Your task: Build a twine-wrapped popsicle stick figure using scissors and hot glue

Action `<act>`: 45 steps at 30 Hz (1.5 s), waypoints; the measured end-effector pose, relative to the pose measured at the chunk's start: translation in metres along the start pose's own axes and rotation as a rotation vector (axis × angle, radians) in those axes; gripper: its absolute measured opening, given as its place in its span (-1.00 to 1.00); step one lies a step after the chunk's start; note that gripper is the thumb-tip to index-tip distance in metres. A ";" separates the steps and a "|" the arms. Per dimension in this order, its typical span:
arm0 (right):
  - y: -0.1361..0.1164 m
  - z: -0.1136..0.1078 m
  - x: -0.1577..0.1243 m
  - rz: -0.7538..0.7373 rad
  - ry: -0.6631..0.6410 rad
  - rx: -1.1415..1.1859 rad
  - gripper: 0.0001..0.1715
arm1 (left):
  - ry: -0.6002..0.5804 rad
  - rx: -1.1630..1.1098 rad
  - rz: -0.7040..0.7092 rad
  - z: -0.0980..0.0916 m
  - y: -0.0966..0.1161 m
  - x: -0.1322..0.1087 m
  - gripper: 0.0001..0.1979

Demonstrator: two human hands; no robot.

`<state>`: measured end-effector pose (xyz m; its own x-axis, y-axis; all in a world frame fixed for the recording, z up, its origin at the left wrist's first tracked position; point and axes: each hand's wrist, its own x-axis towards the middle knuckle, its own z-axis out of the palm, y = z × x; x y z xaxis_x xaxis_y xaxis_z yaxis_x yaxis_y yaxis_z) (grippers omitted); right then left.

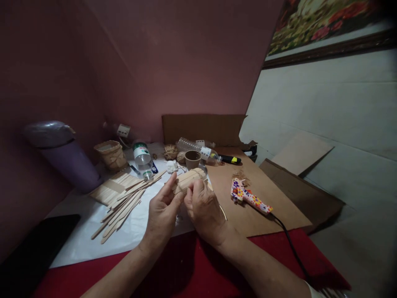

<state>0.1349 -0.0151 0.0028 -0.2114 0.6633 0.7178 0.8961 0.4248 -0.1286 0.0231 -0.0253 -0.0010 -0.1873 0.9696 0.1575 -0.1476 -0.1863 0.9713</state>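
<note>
A small piece made of pale wooden craft sticks [190, 177], set side by side with a thin band across them, is held up above the table. My left hand [163, 209] grips its left end between thumb and fingers. Against its near right side, my right hand [204, 211] is closed with the fingertips pinched together; whatever lies between them is hidden. Just beyond the piece stands a brown cup [192, 159]. Loose craft sticks [124, 207] lie fanned out to the left of my left hand.
A flowered glue gun [249, 198] rests on cardboard [226, 215] at right, its cord trailing forward. Behind stand a stick-covered pot [111, 156], a clear bottle [142, 161], twine balls [170, 152] and a lying bottle [190, 145]. A purple container [70, 159] leans at left.
</note>
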 end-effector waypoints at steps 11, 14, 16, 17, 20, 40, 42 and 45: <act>0.001 -0.001 0.004 0.063 -0.052 0.066 -0.91 | 0.014 -0.120 0.009 0.004 -0.001 0.004 -0.38; 0.001 -0.002 0.005 0.077 -0.040 0.081 -0.92 | 0.025 -0.139 0.009 0.006 0.000 0.005 -0.43; -0.002 -0.002 0.004 0.078 -0.028 0.064 -0.91 | 0.027 -0.147 0.016 0.008 0.000 0.006 -0.45; -0.004 -0.001 0.004 0.075 -0.023 0.053 -0.91 | 0.028 -0.149 0.021 0.009 0.000 0.007 -0.46; -0.002 0.003 0.006 0.060 0.021 0.045 -0.91 | 0.024 -0.162 0.023 0.010 0.001 0.007 -0.46; 0.020 -0.024 0.009 0.020 0.052 0.727 -0.77 | 0.056 -0.295 -0.108 -0.005 0.010 0.007 -0.17; 0.017 -0.025 0.009 -0.045 0.036 0.681 -0.74 | 0.054 -0.254 -0.085 -0.007 0.006 0.007 -0.20; 0.013 -0.023 0.007 -0.036 0.012 0.635 -0.80 | 0.039 -0.208 -0.053 -0.008 0.001 0.007 -0.25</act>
<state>0.1537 -0.0187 0.0221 -0.2292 0.6366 0.7363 0.4815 0.7316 -0.4826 0.0140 -0.0202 -0.0003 -0.2105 0.9728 0.0967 -0.3550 -0.1683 0.9196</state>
